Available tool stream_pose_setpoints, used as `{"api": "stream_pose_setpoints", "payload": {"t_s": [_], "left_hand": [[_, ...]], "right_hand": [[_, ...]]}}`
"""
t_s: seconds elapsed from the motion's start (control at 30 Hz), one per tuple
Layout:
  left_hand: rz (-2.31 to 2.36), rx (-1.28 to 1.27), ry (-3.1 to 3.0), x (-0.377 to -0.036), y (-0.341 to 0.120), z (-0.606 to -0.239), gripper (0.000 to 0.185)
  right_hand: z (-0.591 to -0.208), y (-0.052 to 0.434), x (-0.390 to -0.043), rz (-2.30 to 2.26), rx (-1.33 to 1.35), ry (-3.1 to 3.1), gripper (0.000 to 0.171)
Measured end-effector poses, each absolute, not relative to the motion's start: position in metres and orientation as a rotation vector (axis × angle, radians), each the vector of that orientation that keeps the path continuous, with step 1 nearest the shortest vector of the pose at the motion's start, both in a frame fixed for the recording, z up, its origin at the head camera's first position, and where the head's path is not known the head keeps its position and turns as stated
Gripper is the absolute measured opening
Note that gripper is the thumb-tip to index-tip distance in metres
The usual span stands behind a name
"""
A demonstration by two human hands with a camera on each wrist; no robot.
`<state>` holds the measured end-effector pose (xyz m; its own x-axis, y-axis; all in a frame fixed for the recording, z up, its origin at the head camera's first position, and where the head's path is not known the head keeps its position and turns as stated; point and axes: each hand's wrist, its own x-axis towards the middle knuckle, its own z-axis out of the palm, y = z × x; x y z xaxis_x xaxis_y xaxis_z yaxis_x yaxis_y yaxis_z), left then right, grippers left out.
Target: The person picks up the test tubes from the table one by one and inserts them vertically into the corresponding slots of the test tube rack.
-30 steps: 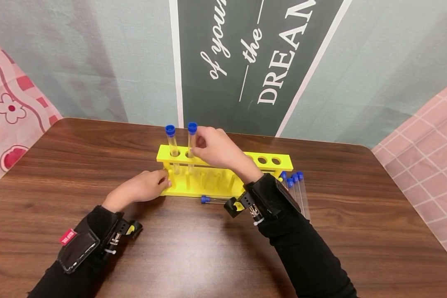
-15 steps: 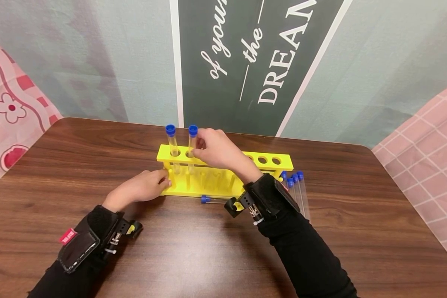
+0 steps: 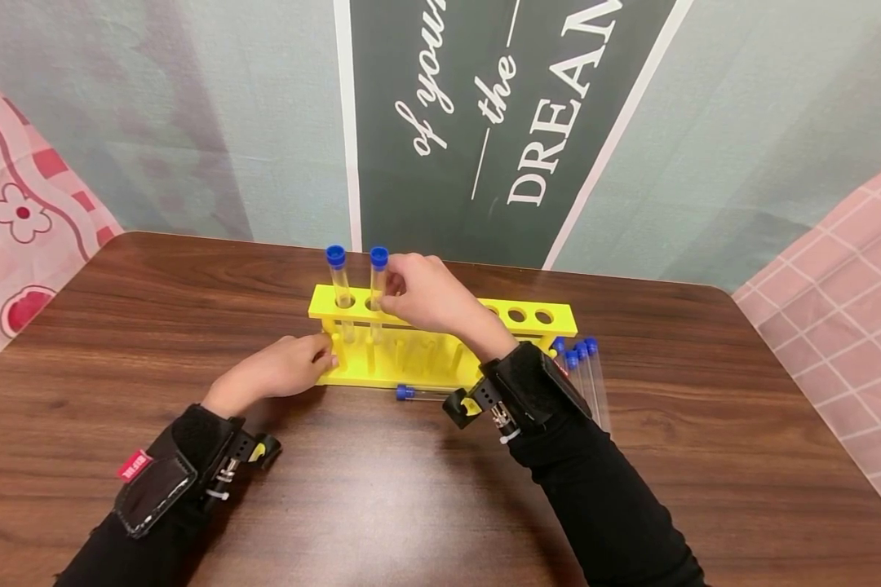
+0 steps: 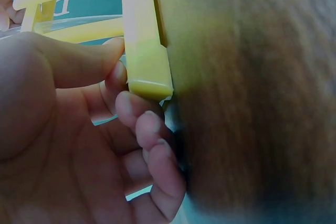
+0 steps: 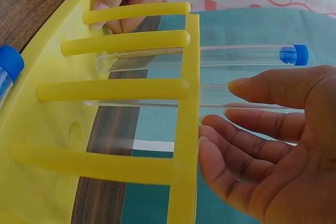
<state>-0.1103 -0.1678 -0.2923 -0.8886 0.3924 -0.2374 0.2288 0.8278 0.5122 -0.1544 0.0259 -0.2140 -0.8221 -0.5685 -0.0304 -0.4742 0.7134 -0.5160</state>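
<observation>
Nothing moved | right hand (image 3: pixel 427 292) – second of two tubes (image 3: pixel 378 284)

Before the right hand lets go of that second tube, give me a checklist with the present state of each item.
1. Left hand grips the left end of the yellow rack: ok; the left wrist view shows fingers and thumb around the end post.
2. First tube stands upright in the end hole: ok.
3. Second tube passes through the next hole: ok, with the right hand holding it between thumb and fingers.
4. Second tube's bottom rests on the rack base: cannot tell.
5. Holes at the right end are free: ok, two show empty.
6. Spare tubes lie on the table, clear of the rack: ok; one loose tube lies along its front.
</observation>
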Motion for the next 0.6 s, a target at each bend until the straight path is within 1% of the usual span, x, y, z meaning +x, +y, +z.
{"api": "stream_pose_setpoints", "payload": {"t_s": [0.6], "left_hand": [[0.677,0.467,2.675,-0.1117,-0.1687,-0.2944,0.019]], "right_hand": [[-0.2136,0.0264,-0.1537,-0.721,-0.806,2.726,0.012]]}}
